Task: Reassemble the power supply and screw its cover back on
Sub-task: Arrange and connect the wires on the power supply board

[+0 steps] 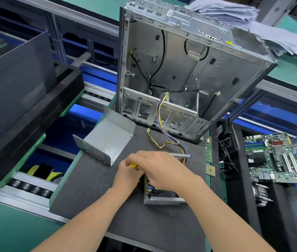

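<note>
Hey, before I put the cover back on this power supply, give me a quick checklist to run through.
1. Cover lying free on the mat, left of the power supply: ok.
2. Power supply sitting flat on the mat: ok.
3. Screwdriver in hand: ok, the left hand grips its yellow handle.
4. Circuit board seated inside: cannot tell, the right hand covers most of it.
5. Cover screws in sight: not ok, none visible.

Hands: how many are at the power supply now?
2. The left hand holds the yellow screwdriver beside the power supply; the right hand lies over it, hiding most of it.
</note>
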Action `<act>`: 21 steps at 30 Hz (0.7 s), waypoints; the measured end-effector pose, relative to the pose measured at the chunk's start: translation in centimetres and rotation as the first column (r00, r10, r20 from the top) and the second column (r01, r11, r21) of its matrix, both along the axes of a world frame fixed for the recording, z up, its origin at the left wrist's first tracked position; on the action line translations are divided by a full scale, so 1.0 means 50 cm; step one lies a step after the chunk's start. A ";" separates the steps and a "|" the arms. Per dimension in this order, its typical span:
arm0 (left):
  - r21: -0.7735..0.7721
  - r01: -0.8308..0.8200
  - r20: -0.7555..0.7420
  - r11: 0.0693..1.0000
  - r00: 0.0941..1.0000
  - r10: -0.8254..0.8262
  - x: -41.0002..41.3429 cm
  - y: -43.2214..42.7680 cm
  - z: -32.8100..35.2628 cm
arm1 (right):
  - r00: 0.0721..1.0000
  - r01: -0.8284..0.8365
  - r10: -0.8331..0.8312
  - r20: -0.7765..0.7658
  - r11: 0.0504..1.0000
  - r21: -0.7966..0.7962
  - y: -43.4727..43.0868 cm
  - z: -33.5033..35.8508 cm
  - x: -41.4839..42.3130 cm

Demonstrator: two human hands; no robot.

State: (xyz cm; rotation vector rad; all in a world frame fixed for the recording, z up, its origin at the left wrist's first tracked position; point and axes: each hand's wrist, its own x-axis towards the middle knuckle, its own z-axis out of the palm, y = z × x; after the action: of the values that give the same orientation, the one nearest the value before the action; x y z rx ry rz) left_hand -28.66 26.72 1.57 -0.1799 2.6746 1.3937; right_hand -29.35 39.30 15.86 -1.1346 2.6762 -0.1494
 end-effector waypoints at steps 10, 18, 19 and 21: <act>-0.085 0.106 -0.132 0.991 0.984 -0.116 -0.018 0.002 0.019 | 0.905 0.275 -0.309 -0.292 0.949 -0.151 -0.019 -0.017 0.013; -0.004 0.109 -0.154 0.994 0.982 -0.109 -0.011 -0.001 0.028 | 0.918 0.319 -0.328 -0.221 0.945 -0.078 0.001 0.004 -0.007; -0.021 0.096 -0.131 0.995 0.987 -0.098 -0.012 0.000 0.028 | 0.959 0.223 -0.228 -0.171 0.974 -0.048 0.007 0.009 -0.008; -0.042 0.066 -0.077 0.997 0.995 -0.069 -0.012 0.003 0.031 | 0.996 0.051 -0.049 -0.077 0.998 0.024 0.020 0.017 -0.012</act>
State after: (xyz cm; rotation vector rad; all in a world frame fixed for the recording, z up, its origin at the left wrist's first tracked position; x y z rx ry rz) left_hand -29.24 26.86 3.10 -0.0387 2.7446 1.3567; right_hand -29.94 40.28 16.72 -1.0866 2.7663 -0.0816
